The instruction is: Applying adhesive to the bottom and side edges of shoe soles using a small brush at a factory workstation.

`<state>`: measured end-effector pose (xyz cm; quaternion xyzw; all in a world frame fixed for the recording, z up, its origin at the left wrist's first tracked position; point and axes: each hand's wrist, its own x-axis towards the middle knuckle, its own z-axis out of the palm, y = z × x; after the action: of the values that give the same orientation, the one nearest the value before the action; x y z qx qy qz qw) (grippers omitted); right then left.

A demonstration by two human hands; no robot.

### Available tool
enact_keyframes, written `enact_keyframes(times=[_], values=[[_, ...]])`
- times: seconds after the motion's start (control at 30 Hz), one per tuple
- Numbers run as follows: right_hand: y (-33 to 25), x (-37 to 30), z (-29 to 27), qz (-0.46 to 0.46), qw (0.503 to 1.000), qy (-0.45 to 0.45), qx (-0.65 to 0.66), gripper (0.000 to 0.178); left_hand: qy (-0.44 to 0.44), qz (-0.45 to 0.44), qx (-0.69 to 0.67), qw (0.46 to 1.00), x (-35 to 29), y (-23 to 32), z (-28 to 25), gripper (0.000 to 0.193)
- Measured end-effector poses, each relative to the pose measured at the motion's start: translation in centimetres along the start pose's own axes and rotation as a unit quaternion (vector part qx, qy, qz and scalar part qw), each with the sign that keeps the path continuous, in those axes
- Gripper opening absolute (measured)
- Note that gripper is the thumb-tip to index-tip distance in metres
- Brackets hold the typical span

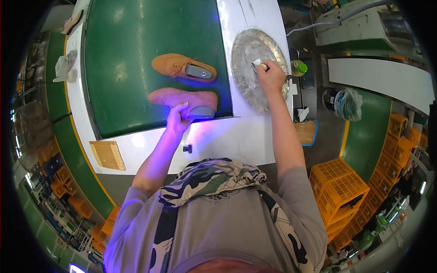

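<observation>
My left hand (178, 119) grips a lace-less-looking shoe (196, 98) by its near side, thumb on top. Violet light tints the shoe, my hand and forearm, and a grey part shows at the heel. Just beyond it, a tan lace-up shoe (168, 64) lies on the green belt, toe to the left, its grey insole visible. My right hand (271, 78) is closed on a small tool (257, 62) with a pale end, too small to make out fully. It is over a round, shiny, film-covered tray (246, 88) to the right of the belt.
The green belt (118, 91) runs away from me inside a white frame (227, 141). A wooden board (107, 155) lies at the near left corner, a small black object (187, 148) in front of me. A green-capped bottle (299, 68) stands right of the tray; orange crates (339, 191) are stacked at right.
</observation>
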<state>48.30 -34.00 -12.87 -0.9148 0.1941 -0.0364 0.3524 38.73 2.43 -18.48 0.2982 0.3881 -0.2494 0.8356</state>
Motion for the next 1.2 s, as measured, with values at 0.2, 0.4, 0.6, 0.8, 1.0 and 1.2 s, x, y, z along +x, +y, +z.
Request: enact_keyframes(times=[0.2,0.4,0.6,0.8,1.0,1.2], values=[[1.1,2.1,0.0,-0.098,0.987,0.113,-0.061,0.017,0.087,0.028,-0.028,0.995,-2.8,-0.5,6.4,0.023],[-0.7,-1.5,0.3,0.014,0.994,-0.026,0.107,0.017,0.025,0.039,0.006,0.999,-3.4,-0.7,5.1,0.021],[-1.8,-3.0,-3.3,0.241,0.879,-0.087,0.403,0.020,-0.160,0.070,-0.046,0.984,-3.8,0.0,-2.0,0.032],[-10.6,-5.2,-7.9,0.133,0.864,-0.199,0.443,0.023,-0.180,0.330,0.098,0.921,-14.1,4.3,5.0,0.050],[-22.8,-9.6,-9.0,-0.086,0.837,-0.283,0.461,0.020,-0.070,0.653,0.371,0.657,-20.9,6.5,7.7,0.052],[-29.5,-14.2,-7.5,-0.160,0.791,-0.362,0.466,0.018,-0.050,0.760,0.576,0.297,-30.7,9.3,5.4,0.069]])
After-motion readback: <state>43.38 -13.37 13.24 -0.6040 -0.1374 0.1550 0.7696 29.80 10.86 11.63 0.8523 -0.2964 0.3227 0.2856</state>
